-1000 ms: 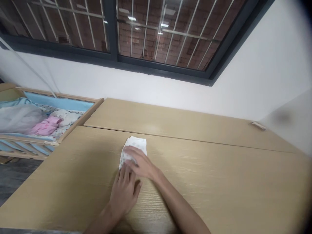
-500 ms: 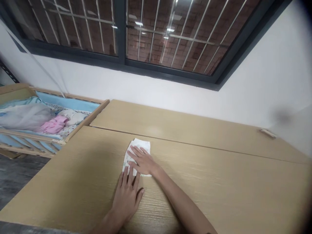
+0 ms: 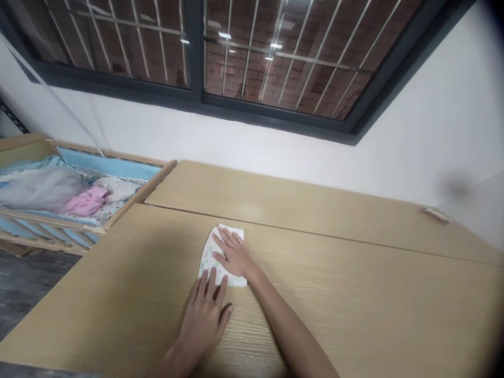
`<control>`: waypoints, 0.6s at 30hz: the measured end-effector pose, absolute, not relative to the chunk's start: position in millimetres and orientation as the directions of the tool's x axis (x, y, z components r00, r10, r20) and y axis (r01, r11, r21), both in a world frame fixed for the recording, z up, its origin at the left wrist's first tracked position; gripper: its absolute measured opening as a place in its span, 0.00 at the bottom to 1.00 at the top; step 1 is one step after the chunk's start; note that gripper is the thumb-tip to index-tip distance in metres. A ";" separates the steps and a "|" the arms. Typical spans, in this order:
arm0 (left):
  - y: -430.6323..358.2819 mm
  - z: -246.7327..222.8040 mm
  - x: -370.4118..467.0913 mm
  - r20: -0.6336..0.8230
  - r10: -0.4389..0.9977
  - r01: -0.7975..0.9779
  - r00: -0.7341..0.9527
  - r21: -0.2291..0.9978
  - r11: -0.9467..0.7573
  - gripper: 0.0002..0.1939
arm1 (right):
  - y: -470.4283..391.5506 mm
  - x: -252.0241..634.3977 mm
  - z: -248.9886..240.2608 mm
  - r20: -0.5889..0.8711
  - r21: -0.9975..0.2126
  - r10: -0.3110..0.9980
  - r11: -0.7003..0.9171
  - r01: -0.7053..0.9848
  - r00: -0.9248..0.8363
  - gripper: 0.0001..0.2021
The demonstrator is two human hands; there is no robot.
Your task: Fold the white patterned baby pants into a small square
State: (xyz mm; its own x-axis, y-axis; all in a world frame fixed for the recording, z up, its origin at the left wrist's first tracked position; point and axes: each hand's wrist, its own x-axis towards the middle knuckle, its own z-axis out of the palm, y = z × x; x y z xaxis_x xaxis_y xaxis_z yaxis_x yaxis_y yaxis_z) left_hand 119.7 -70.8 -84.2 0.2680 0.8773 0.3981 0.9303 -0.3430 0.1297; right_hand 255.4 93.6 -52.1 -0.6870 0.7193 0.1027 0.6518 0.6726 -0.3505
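A small white cloth (image 3: pixel 208 256) with a faint green and pink print lies flat on the light wooden table (image 3: pixel 354 304). My right hand (image 3: pixel 235 255) rests palm down on its upper right part, fingers spread toward the top edge. Below it, my left hand (image 3: pixel 205 310) lies flat with its fingers apart; the fingertips touch the lower edge of the cloth and the palm is over the wood. Neither hand grips anything.
At the left stands a wooden crib (image 3: pixel 139 197) with blue lining, a pink cloth (image 3: pixel 88 201) and other bedding. A small pale object (image 3: pixel 436 214) lies at the table's back right. Behind are a white wall and a dark-framed window (image 3: pixel 275 118) with bars.
My right hand has slid slightly to the right across the cloth, uncovering more of its printed left side. My left hand has barely moved.
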 end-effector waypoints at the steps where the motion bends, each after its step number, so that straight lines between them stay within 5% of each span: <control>1: -70.1 -84.3 119.5 0.396 0.877 0.931 0.271 0.125 -0.344 0.33 | 93.8 255.5 -52.1 0.103 -0.356 0.721 0.670 0.652 -0.685 0.31; 18: -55.0 -105.0 107.2 0.425 0.852 0.938 0.307 0.016 -0.346 0.29 | 94.3 258.9 -50.2 0.077 -0.337 0.731 0.659 0.672 -0.678 0.32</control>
State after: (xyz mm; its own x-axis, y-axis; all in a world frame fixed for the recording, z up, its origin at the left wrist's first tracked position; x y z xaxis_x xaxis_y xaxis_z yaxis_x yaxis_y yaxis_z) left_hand 107.2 -55.0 -105.0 0.3066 0.8519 0.4245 0.9383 -0.3455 0.0157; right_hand 258.9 94.3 -50.2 -0.6784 0.7307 0.0770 0.6720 0.6594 -0.3372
